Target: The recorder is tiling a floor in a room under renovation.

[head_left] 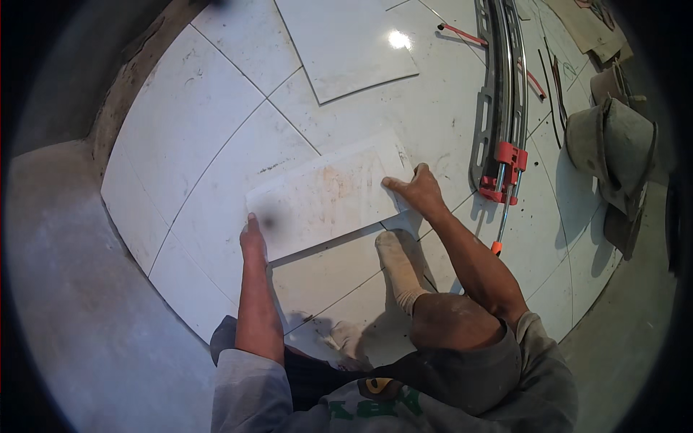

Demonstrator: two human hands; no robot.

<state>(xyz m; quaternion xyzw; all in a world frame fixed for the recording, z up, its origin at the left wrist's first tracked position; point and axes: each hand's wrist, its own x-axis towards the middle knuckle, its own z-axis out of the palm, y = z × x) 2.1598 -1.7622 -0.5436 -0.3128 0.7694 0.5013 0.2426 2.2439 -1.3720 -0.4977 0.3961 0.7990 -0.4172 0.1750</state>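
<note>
A white rectangular tile (317,206) with reddish-brown smudges is held between my two hands, low over the tiled floor, its near edge casting a shadow. My left hand (253,238) grips its left end, thumb along the edge and the other fingers mostly hidden. At the right end, my right hand (420,193) has its thumb on the upper face, with its other fingers wrapped past the edge. A faint line runs across the tile near that end; I cannot tell whether it is a mark or a separate strip.
To the right lies a long manual tile cutter (485,108) with steel rails and a red carriage (509,173). Dusty buckets (606,141) stand beyond it, near thin dark rods (554,94). A larger white tile (354,50) lies ahead. My socked foot (395,263) is close to the held tile.
</note>
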